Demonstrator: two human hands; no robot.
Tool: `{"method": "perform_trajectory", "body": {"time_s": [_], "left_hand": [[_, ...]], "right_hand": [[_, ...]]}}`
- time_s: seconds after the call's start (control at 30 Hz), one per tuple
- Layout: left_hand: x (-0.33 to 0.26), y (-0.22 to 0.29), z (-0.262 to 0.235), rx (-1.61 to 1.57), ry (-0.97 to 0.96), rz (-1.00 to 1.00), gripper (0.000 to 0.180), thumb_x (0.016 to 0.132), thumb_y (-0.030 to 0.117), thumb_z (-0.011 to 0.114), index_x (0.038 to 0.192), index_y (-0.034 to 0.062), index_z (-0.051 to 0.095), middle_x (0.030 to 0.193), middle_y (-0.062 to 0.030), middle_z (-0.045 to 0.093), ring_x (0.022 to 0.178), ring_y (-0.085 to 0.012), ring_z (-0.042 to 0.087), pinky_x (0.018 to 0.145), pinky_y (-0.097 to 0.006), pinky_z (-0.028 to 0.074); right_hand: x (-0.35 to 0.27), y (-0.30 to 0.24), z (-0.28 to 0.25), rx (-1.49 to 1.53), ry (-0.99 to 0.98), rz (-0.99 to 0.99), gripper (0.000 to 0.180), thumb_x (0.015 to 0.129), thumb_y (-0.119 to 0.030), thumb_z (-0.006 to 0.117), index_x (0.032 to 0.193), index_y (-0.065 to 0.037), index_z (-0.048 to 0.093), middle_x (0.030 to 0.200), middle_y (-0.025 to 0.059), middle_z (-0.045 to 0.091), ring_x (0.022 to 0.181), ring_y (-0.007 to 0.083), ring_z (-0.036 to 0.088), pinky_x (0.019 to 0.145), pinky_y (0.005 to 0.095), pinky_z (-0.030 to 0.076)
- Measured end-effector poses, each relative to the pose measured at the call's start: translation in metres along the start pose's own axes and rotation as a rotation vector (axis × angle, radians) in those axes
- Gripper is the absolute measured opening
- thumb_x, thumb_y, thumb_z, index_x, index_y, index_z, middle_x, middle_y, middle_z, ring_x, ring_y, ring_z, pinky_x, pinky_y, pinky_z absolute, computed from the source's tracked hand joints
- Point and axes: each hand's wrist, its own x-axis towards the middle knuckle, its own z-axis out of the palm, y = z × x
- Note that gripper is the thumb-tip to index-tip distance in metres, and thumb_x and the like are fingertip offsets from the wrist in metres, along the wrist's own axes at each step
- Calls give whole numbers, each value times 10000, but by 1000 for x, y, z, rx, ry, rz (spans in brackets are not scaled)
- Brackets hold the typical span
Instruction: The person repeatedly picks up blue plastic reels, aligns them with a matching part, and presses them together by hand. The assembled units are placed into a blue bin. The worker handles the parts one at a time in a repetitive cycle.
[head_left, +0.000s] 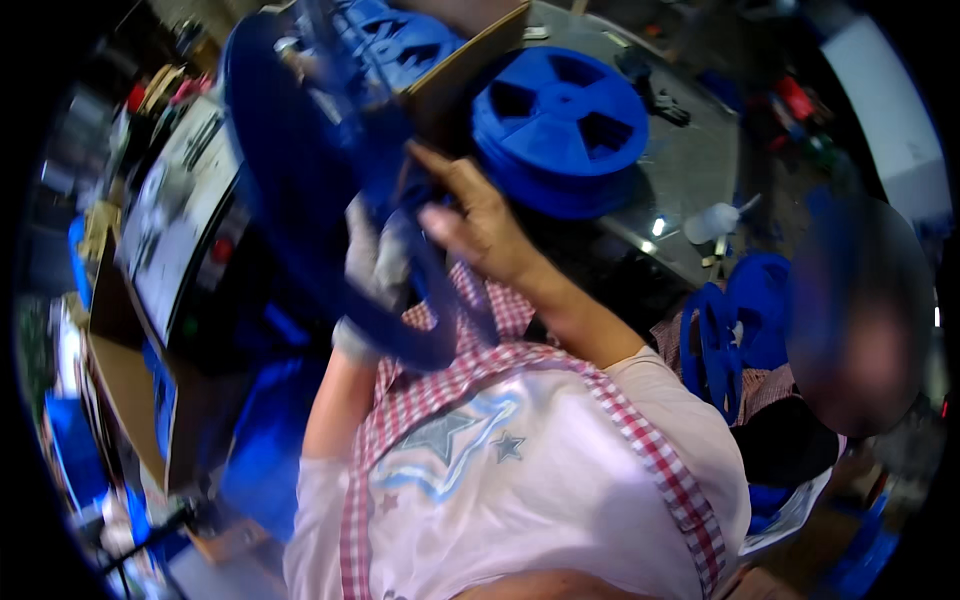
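Observation:
A large blue plastic reel (285, 180), smeared by motion, is tilted up in front of my chest. My left hand (378, 255), in a pale work glove, grips the reel near its middle, between its round sides. My right hand (485, 215) is bare and reaches across to the reel's right side. Its index finger stretches toward the centre of the reel, and the thumb stands apart from it. Blur hides whether those fingertips touch the plastic.
Stacked blue reels (560, 110) stand on a grey table (690, 150) beyond my right hand. A white squeeze bottle (712, 223) stands nearby. More reels are in a cardboard box (470, 45) at the top. Another person (865, 320) is at the right beside blue reels (757, 310). An open carton (130, 390) is at left.

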Motion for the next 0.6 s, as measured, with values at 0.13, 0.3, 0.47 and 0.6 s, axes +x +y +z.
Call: {"method": "perform_trajectory", "body": {"time_s": [0.13,0.3,0.47,0.6], "left_hand": [[-11,-2,-25,41,135,12,478,979,157,505,1409,9,359,1322,-135,510,1152,-205,525,994,-326,429],[1,-34,-47,-52,-48,109,456,869,111,578,1291,-14,459,1083,-48,580,908,-127,566,850,-254,472],[-1,-17,-31,-106,67,-67,436,811,23,538,1244,-18,509,1056,-41,594,902,-124,569,852,-253,477],[1,-15,-21,-66,126,-20,453,815,74,520,1255,-32,502,1140,-97,599,951,-185,595,893,-303,478]], "right_hand": [[0,-10,5,-105,-12,-108,642,843,-383,601,1413,-133,443,1068,171,504,985,304,518,920,394,436],[-9,-18,9,-427,61,-142,766,781,-384,714,1456,-262,375,1082,192,454,998,338,507,860,427,465],[-22,-21,20,-454,121,-164,796,751,-352,732,1451,-214,381,1101,211,428,1039,364,479,878,459,453],[-27,-19,19,-455,187,-165,799,727,-338,746,1434,-202,399,1121,212,454,1032,364,498,859,451,461]]}}
